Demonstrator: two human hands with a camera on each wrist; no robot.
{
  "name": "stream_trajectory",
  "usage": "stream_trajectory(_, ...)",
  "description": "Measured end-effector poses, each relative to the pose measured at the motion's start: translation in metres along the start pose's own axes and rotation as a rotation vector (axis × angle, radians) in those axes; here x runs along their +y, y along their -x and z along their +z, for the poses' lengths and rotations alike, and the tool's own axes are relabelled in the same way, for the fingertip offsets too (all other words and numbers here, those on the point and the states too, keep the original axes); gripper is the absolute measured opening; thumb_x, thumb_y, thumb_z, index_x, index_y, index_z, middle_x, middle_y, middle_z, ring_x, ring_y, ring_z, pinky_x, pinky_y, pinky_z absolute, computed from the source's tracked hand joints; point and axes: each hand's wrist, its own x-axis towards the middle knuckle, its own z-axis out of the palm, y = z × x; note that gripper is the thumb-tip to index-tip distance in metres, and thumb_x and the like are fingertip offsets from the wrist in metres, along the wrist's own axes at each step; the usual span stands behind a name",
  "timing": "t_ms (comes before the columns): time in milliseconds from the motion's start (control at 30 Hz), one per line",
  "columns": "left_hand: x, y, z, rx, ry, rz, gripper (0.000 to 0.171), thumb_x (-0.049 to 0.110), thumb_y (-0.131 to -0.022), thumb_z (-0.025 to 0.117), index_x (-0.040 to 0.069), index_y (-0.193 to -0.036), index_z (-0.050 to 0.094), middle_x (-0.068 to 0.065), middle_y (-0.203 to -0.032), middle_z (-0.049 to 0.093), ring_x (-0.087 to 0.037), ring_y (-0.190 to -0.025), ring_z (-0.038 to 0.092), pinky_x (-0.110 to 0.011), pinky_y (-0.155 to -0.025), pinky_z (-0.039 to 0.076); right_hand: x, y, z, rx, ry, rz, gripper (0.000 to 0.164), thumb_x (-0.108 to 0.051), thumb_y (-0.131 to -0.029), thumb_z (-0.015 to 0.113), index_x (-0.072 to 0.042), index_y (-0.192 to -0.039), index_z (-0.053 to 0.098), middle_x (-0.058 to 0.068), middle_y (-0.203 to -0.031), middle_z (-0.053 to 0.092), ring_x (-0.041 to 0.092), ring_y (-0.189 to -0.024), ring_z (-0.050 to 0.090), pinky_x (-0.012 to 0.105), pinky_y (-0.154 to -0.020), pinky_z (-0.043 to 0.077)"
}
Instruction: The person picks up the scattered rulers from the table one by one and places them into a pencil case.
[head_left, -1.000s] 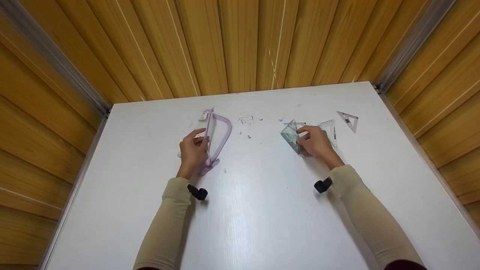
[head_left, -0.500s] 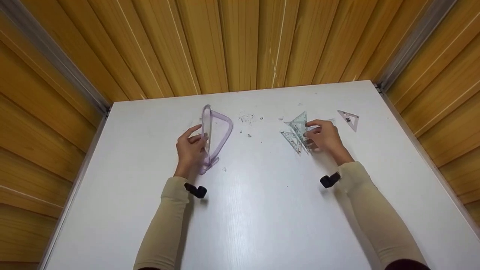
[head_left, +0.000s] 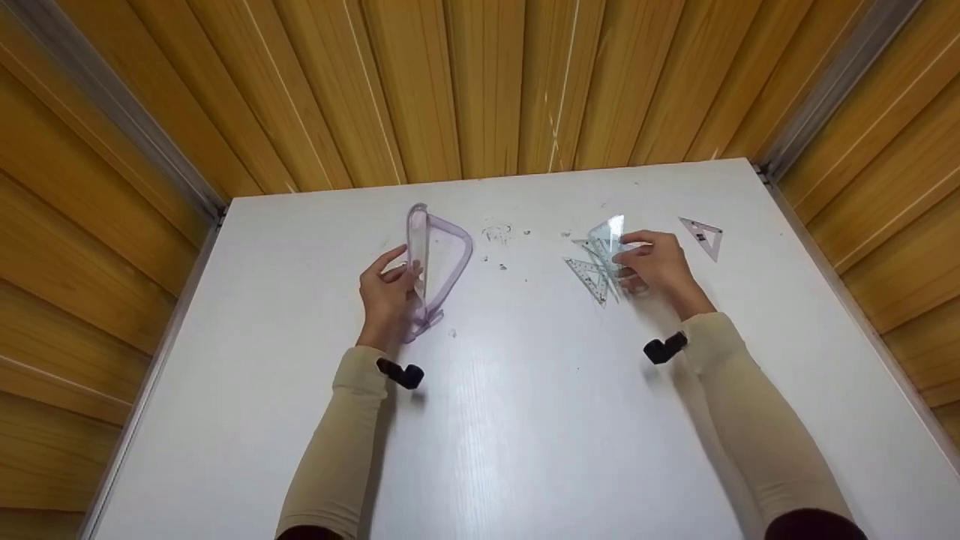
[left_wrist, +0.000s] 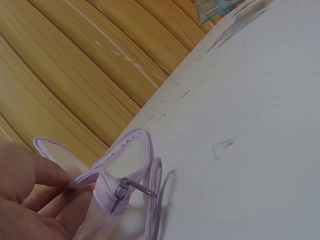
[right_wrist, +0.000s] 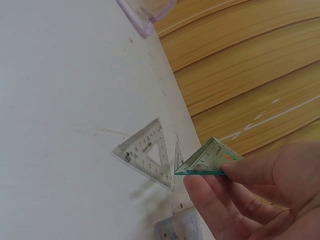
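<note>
A clear pouch with purple zip edging point(head_left: 469, 244) is pinched along one edge by my left hand point(head_left: 384, 292). In the left wrist view its mouth gapes and a zip pull point(left_wrist: 122, 189) hangs at the near corner. My right hand point(head_left: 660, 266) pinches a greenish clear set square point(right_wrist: 207, 157) between thumb and fingers, tilted up off the table. Just left of it, a clear set square point(right_wrist: 135, 150) with black markings lies on the table. Another bluish clear piece point(right_wrist: 180, 227) shows below the right fingers, partly cut off by the view's edge.
A pale pinkish set square point(head_left: 700, 235) lies at the table's far right. Dark smudges point(head_left: 499, 232) and small specks mark the white tabletop point(head_left: 510, 420) between the hands. Wood-patterned panels point(head_left: 480, 90) rise behind the table and on both sides.
My right hand has moved slightly right and raised the greenish set square, leaving a clear one apart on its left. The left hand has tilted the pouch's near edge, and its mouth shows wider.
</note>
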Motion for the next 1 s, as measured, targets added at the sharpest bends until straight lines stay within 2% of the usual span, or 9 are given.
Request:
stream_trajectory(167, 0.002, -0.001, 0.002, 0.007, 0.045, -0.015, 0.045, 0.002, -0.092, 0.076, 0.015, -0.134, 0.068, -0.017, -0.11, 0.075, -0.039, -0.104, 0.071, -0.031, -0.072, 0.059, -0.003, -0.005, -0.001, 0.009, -0.046, 0.015, 0.045, -0.009, -0.098, 0.068, -0.001, -0.141, 0.056, 0.027, -0.119, 0.069, 0.016, -0.076, 0.074, 0.04, -0.075, 0.061)
stream_trajectory(467, 0.008, -0.001, 0.01, 0.043, 0.078, -0.071, 0.041, 0.003, -0.093, 0.075, 0.016, -0.132, 0.07, -0.015, -0.105, 0.076, -0.029, -0.094, 0.073, -0.031, -0.071, 0.059, -0.016, -0.011, 0.001, 0.018, -0.079, 0.078, 0.046, -0.016, -0.1, 0.067, -0.009, -0.145, 0.056, 0.019, -0.123, 0.068, 0.021, -0.09, 0.073, 0.036, -0.079, 0.06)
stream_trajectory(600, 0.009, -0.001, 0.01, 0.059, 0.064, -0.058, 0.036, 0.008, -0.094, 0.075, 0.017, -0.129, 0.072, -0.013, -0.102, 0.076, -0.028, -0.089, 0.072, -0.027, -0.064, 0.057, -0.024, -0.012, 0.005, 0.003, -0.107, 0.08, 0.046, -0.015, -0.1, 0.067, -0.009, -0.144, 0.055, 0.02, -0.123, 0.067, 0.022, -0.09, 0.072, 0.039, -0.082, 0.06)
stream_trajectory(800, 0.008, 0.0, 0.008, 0.078, 0.08, -0.048, 0.035, 0.006, -0.096, 0.071, 0.014, -0.131, 0.071, -0.014, -0.103, 0.077, -0.032, -0.096, 0.074, -0.029, -0.066, 0.058, -0.032, -0.014, 0.013, -0.013, -0.133, 0.091, 0.046, -0.013, -0.1, 0.067, -0.01, -0.144, 0.054, 0.019, -0.121, 0.066, 0.019, -0.087, 0.072, 0.041, -0.086, 0.059)
stream_trajectory(1000, 0.005, 0.002, 0.006, 0.102, 0.087, -0.068, 0.034, 0.007, -0.097, 0.071, 0.016, -0.13, 0.071, -0.012, -0.105, 0.077, -0.032, -0.1, 0.074, -0.029, -0.065, 0.058, -0.037, -0.017, 0.019, -0.024, -0.133, 0.086, 0.048, -0.015, -0.1, 0.068, -0.011, -0.146, 0.055, 0.018, -0.124, 0.067, 0.024, -0.092, 0.072, 0.04, -0.083, 0.06)
